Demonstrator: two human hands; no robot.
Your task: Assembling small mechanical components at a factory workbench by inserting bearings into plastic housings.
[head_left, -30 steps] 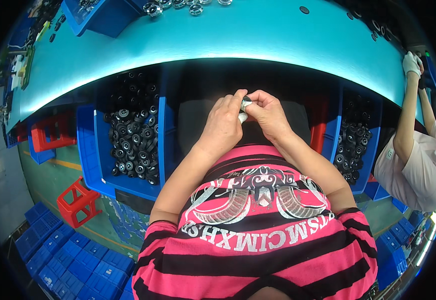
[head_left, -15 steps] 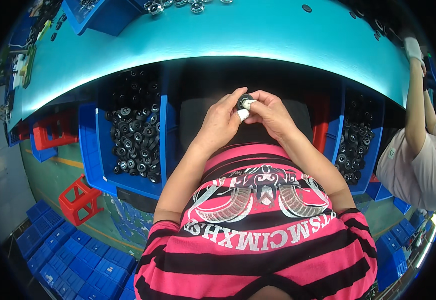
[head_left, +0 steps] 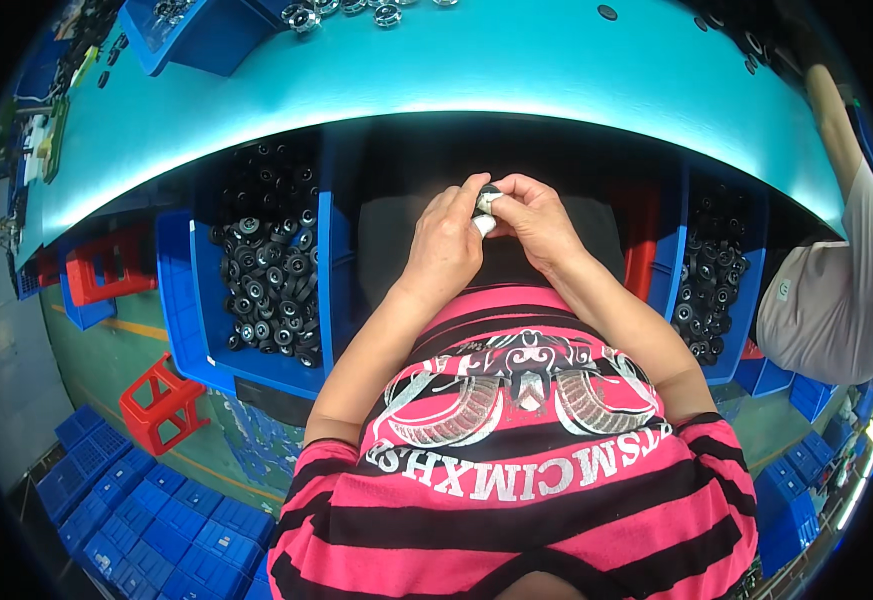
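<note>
My left hand (head_left: 445, 240) and my right hand (head_left: 539, 222) meet in front of my body, just beyond the striped shirt. Between their fingertips is a small round black wheel (head_left: 490, 188), gripped from both sides. White wrapping covers the thumb tips, which press at the wheel and partly hide it. To the left, a blue bin (head_left: 326, 290) holds a heap of black wheels (head_left: 268, 285) with pale centres. More such wheels (head_left: 706, 285) fill a blue bin (head_left: 667, 275) on the right.
A teal worktable (head_left: 436, 75) curves across the far side, bearing a blue tub (head_left: 206, 40) and clear round parts (head_left: 387, 15). Red stools (head_left: 163, 403) and stacked blue crates (head_left: 156, 520) stand at left. A co-worker's arm (head_left: 833, 125) reaches over the table at right.
Both hands stay together on the wheel, with slight finger shifts; the thumb now covers more of its face. At right, the co-worker's arm and body have moved.
</note>
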